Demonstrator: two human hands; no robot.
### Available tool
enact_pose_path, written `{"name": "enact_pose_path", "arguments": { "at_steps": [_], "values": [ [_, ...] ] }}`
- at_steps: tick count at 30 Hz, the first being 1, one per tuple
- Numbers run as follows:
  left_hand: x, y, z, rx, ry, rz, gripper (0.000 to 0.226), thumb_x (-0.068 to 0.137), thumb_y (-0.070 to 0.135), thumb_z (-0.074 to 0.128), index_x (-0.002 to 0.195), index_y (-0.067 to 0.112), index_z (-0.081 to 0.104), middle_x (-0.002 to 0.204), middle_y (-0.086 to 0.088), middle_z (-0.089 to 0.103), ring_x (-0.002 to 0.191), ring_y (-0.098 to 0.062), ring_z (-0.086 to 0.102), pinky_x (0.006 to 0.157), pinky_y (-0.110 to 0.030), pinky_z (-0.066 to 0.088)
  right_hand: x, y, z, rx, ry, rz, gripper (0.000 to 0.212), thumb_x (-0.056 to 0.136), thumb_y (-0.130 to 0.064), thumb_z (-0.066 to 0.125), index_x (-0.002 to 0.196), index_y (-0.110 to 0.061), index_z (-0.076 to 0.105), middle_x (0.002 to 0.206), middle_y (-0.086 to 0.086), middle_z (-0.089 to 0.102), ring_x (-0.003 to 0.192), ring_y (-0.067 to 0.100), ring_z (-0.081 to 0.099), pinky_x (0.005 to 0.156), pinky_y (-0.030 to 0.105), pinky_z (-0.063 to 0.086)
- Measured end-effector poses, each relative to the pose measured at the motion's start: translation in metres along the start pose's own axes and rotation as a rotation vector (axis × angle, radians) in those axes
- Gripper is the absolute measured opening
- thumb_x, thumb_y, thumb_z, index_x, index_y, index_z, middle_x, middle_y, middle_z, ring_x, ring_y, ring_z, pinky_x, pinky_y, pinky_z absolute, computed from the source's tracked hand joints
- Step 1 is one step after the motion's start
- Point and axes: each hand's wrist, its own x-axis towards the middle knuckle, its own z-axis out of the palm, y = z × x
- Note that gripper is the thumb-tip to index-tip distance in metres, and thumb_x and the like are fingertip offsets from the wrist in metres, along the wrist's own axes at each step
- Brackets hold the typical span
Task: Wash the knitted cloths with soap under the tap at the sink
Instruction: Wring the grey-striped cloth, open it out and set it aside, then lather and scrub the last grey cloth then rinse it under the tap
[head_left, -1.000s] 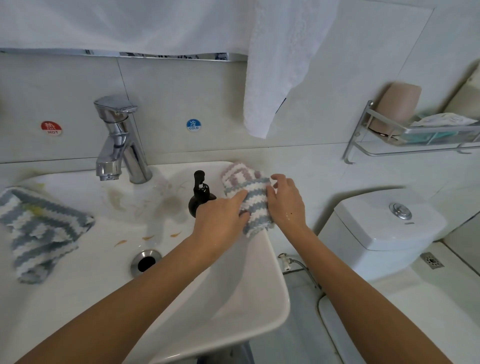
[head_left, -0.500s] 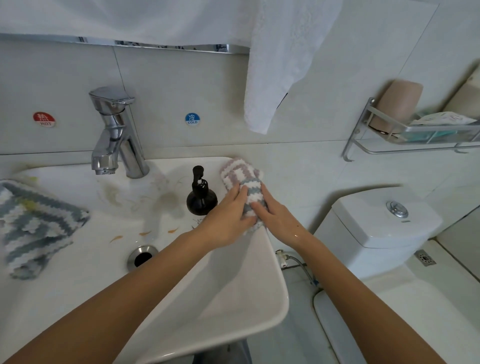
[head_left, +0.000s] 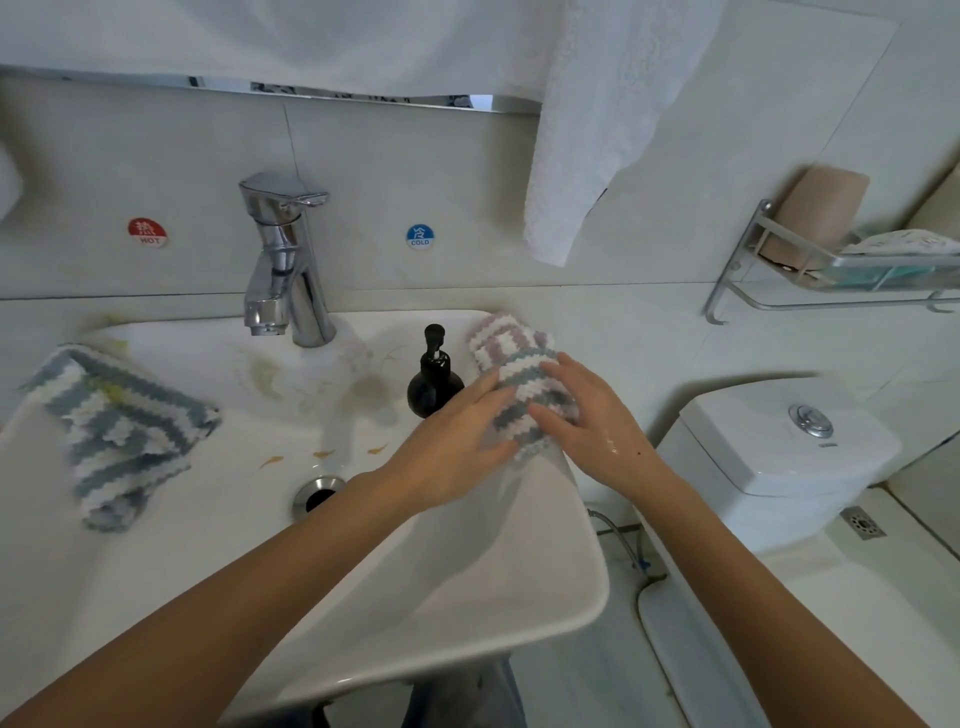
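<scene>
A grey, white and pink striped knitted cloth (head_left: 519, 379) lies on the right rim of the white sink (head_left: 467, 597). My left hand (head_left: 457, 447) presses it from the left and my right hand (head_left: 592, 415), wet, lies flat on it from the right. A second knitted cloth (head_left: 114, 431), grey and white with a yellow stain, rests on the sink's left rim. The black soap pump bottle (head_left: 432, 376) stands just left of the held cloth. The chrome tap (head_left: 283, 260) at the back runs no visible water.
The drain (head_left: 317, 493) sits in the basin with orange stains near it. A white towel (head_left: 587, 130) hangs above. A toilet cistern (head_left: 779, 447) stands to the right, under a metal wall shelf (head_left: 831, 270) holding a beige cup.
My right hand has slid from the cloth's right edge onto its top, and both hands press it lower onto the sink rim. The camera has shifted slightly.
</scene>
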Motion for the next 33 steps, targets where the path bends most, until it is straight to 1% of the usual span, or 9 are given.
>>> {"name": "enact_pose_path", "arguments": {
  "at_steps": [3,7,10,15,19,22,25,30,33],
  "values": [
    [-0.025,-0.009,-0.017,0.048,0.025,-0.005,0.047,0.097,0.03,0.056,0.143,0.026,0.045,0.154,0.014,0.031,0.139,-0.007,0.031,0.107,-0.024,0.033,-0.007,-0.023,-0.005,0.014,0.094,-0.088,0.038,0.095,-0.032,0.057,0.129,-0.016,0.058,0.131,-0.001,0.058,0.12,0.015,0.054,0.1,0.027,0.042],
    [-0.063,-0.036,-0.048,0.176,0.017,-0.06,0.036,0.097,0.031,0.056,0.132,0.025,0.056,0.134,0.01,0.056,0.12,-0.011,0.053,0.097,-0.026,0.041,-0.014,-0.061,0.009,0.093,0.099,-0.172,0.025,0.091,-0.029,0.056,0.11,-0.019,0.07,0.098,-0.009,0.072,0.089,0.008,0.066,0.083,0.039,0.055],
    [-0.095,-0.063,-0.079,0.275,0.032,-0.178,0.034,0.098,0.035,0.052,0.131,0.029,0.057,0.129,0.013,0.057,0.115,-0.007,0.054,0.091,-0.022,0.04,-0.014,-0.093,0.036,0.072,0.011,-0.228,0.02,0.094,-0.024,0.059,0.109,-0.02,0.071,0.095,-0.009,0.073,0.086,0.007,0.066,0.081,0.037,0.055],
    [-0.129,-0.129,-0.137,0.352,0.308,-0.382,0.028,0.094,0.021,0.06,0.121,0.015,0.065,0.126,-0.006,0.062,0.107,-0.023,0.058,0.089,-0.033,0.044,-0.005,-0.143,0.08,0.053,-0.139,-0.336,0.02,0.095,-0.025,0.057,0.108,-0.019,0.071,0.092,-0.009,0.073,0.082,0.005,0.065,0.078,0.034,0.053],
    [-0.136,-0.177,-0.169,0.533,0.439,-0.535,0.036,0.09,0.014,0.064,0.125,0.008,0.064,0.141,-0.024,0.046,0.132,-0.04,0.039,0.104,-0.049,0.037,0.008,-0.173,0.115,0.115,-0.23,-0.326,0.018,0.095,-0.024,0.056,0.104,-0.02,0.071,0.092,-0.006,0.075,0.082,0.01,0.067,0.081,0.035,0.052],
    [-0.133,-0.206,-0.18,0.641,0.392,-0.604,0.039,0.092,0.023,0.062,0.129,0.011,0.062,0.142,-0.035,0.037,0.132,-0.047,0.036,0.106,-0.051,0.035,0.01,-0.183,0.133,0.158,-0.276,-0.294,0.019,0.096,-0.022,0.055,0.104,-0.018,0.071,0.091,-0.005,0.075,0.079,0.009,0.067,0.081,0.035,0.053],
    [-0.131,-0.217,-0.187,0.621,0.264,-0.79,0.043,0.097,0.036,0.049,0.14,0.027,0.05,0.146,-0.029,0.032,0.126,-0.041,0.043,0.1,-0.044,0.04,0.008,-0.181,0.141,0.14,-0.324,-0.296,0.02,0.097,-0.022,0.052,0.104,-0.017,0.07,0.091,-0.006,0.075,0.078,0.008,0.066,0.079,0.033,0.053],
    [-0.132,-0.213,-0.186,0.603,0.338,-0.682,0.042,0.095,0.01,0.047,0.138,0.01,0.05,0.146,-0.016,0.037,0.11,-0.037,0.053,0.079,-0.043,0.045,0.013,-0.168,0.142,0.129,-0.333,-0.234,0.019,0.096,-0.022,0.052,0.098,-0.02,0.071,0.085,-0.01,0.074,0.075,0.006,0.065,0.078,0.037,0.054],
    [-0.131,-0.202,-0.186,0.54,0.391,-0.588,0.048,0.09,-0.003,0.046,0.137,0.007,0.052,0.145,-0.013,0.045,0.116,-0.036,0.052,0.087,-0.044,0.045,0.017,-0.164,0.141,0.189,-0.327,-0.199,0.018,0.096,-0.021,0.053,0.097,-0.019,0.07,0.083,-0.01,0.073,0.073,0.006,0.067,0.077,0.039,0.055]
  ]
}}
